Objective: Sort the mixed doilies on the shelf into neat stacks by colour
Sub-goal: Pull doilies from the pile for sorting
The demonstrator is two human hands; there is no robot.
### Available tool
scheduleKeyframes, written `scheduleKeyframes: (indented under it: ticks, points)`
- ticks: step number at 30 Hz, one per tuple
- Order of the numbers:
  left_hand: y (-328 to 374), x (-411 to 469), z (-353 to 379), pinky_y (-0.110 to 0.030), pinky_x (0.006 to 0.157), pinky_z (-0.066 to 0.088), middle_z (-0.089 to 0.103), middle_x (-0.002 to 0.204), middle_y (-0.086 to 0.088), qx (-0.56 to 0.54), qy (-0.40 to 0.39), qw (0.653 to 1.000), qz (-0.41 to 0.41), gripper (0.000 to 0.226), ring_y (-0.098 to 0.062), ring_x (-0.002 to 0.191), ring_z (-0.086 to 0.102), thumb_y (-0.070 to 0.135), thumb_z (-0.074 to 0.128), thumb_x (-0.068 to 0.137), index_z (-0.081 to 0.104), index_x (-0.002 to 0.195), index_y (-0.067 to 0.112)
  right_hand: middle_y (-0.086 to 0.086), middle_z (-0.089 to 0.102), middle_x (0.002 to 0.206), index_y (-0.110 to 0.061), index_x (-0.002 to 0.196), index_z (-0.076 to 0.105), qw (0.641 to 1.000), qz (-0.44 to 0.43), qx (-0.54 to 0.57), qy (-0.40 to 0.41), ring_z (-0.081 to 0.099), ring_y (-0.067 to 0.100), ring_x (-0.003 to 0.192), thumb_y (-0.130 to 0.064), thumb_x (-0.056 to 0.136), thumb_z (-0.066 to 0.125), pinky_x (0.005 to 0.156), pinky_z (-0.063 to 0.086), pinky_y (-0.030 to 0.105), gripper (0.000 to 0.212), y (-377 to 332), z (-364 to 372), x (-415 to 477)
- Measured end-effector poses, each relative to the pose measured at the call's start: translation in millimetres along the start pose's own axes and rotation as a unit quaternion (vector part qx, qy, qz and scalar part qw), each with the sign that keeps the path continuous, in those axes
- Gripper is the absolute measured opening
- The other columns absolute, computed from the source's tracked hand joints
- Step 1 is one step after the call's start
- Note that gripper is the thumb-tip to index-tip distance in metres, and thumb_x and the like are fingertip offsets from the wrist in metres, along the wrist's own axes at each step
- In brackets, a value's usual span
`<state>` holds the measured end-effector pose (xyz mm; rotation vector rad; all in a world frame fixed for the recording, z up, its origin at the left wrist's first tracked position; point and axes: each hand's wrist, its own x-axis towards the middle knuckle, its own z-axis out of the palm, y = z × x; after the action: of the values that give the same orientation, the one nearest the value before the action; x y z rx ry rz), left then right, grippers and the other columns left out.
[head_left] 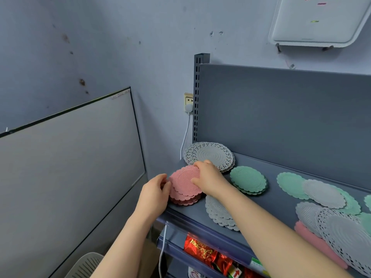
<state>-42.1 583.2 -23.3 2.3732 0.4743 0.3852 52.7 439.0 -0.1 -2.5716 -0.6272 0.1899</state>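
A stack of pink doilies (183,185) sits at the left end of the grey shelf (281,171). My left hand (153,194) grips its left edge, and my right hand (208,178) lies on its top right edge. Behind stands a stack of grey lacy doilies (215,155). A green stack (249,180) lies to the right, and a grey ribbed stack (217,214) lies partly under my right forearm. A mixed pile (329,205) of green, grey and pink doilies spreads at the right end.
The shelf's grey back panel (281,113) rises behind the doilies. A white board (66,167) leans at the left. A wall socket with a white plug and cable (188,108) sits beside the shelf post. Red snack packets (204,253) fill the lower shelf.
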Motion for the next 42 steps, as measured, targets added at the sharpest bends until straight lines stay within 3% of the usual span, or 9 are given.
scheduleKeyframes:
  ticks: [4,9,13,16,20,27,34,36,42]
  points:
    - [2.2,-1.5,2.0,-0.032,0.084,0.046,0.065,0.108,-0.007,0.026,0.005,0.999,0.018,0.026,-0.025,0.099,0.059,0.024,0.046,0.097,0.059,0.112,0.007,0.008,0.048,0.132,-0.012,0.132,0.050,0.997,-0.030,-0.070,0.002,0.043,0.026,0.124,-0.033,0.090,0.060,0.107,0.036,0.039,0.048,1.7,-0.8,-1.1]
    - [11.4,-4.4,1.9,-0.038,0.093,0.043,0.057,0.127,-0.007,0.137,0.044,0.986,0.085,0.034,-0.030,0.113,0.051,0.021,0.043,0.097,0.055,0.127,0.011,0.004,0.058,0.125,-0.012,0.120,0.058,0.993,-0.060,-0.080,0.057,0.052,0.024,0.114,-0.033,0.093,0.054,0.098,0.042,0.037,0.034,7.7,-13.4,-23.2]
    - [39.4,-10.0,9.4,-0.039,0.072,0.049,0.069,0.101,-0.008,0.182,0.050,0.966,0.178,0.028,-0.034,0.086,0.061,0.018,0.046,0.087,0.068,0.104,0.011,0.002,0.060,0.121,-0.013,0.116,0.060,0.989,-0.042,-0.107,0.097,0.054,0.024,0.112,-0.034,0.094,0.049,0.095,0.042,0.034,0.032,27.2,-38.6,-60.4]
    - [69.6,-21.9,25.2,-0.036,0.065,0.049,0.069,0.086,-0.003,0.186,0.031,0.951,0.245,0.023,-0.030,0.075,0.061,0.023,0.047,0.084,0.069,0.087,0.014,0.000,0.062,0.119,-0.014,0.114,0.061,0.984,-0.003,-0.127,0.127,0.056,0.024,0.110,-0.035,0.094,0.047,0.095,0.040,0.032,0.031,53.7,-54.5,-96.3]
    - [115.3,-51.4,63.9,-0.037,0.063,0.053,0.070,0.087,-0.003,0.150,-0.010,0.933,0.328,0.031,-0.029,0.075,0.062,0.028,0.043,0.084,0.069,0.091,0.013,-0.004,0.060,0.127,-0.020,0.128,0.057,0.980,0.078,-0.111,0.149,0.055,0.023,0.113,-0.035,0.096,0.047,0.095,0.042,0.031,0.037,96.6,-75.6,-153.4]
    - [197.3,-111.0,144.7,-0.035,0.061,0.052,0.069,0.083,0.001,0.112,-0.101,0.889,0.433,0.025,-0.026,0.072,0.063,0.028,0.050,0.080,0.070,0.088,0.017,-0.002,0.057,0.132,-0.021,0.130,0.056,0.953,0.216,-0.100,0.186,0.054,0.020,0.119,-0.036,0.094,0.050,0.101,0.042,0.034,0.039,179.1,-111.2,-245.1]
    - [264.9,-141.9,209.3,-0.035,0.080,0.044,0.062,0.108,-0.004,0.080,-0.185,0.889,0.412,0.028,-0.028,0.101,0.055,0.028,0.044,0.092,0.061,0.108,0.014,-0.001,0.059,0.131,-0.019,0.129,0.057,0.937,0.294,-0.084,0.172,0.055,0.019,0.119,-0.033,0.094,0.053,0.100,0.043,0.034,0.039,253.7,-146.1,-301.7]
    - [283.8,-139.4,228.4,-0.035,0.082,0.045,0.061,0.109,-0.007,0.099,-0.195,0.893,0.393,0.031,-0.029,0.102,0.055,0.033,0.044,0.093,0.060,0.112,0.013,-0.002,0.060,0.130,-0.020,0.128,0.057,0.936,0.301,-0.070,0.168,0.055,0.018,0.119,-0.034,0.094,0.053,0.099,0.044,0.036,0.038,273.1,-154.1,-305.4]
    - [325.0,-114.7,272.3,-0.042,0.095,0.045,0.052,0.125,-0.010,0.203,-0.273,0.886,0.315,0.051,-0.030,0.115,0.046,0.046,0.053,0.089,0.051,0.128,0.013,-0.006,0.051,0.139,-0.024,0.137,0.049,0.942,0.301,-0.082,0.128,0.051,0.016,0.123,-0.034,0.097,0.047,0.089,0.040,0.025,0.040,314.5,-182.3,-293.6]
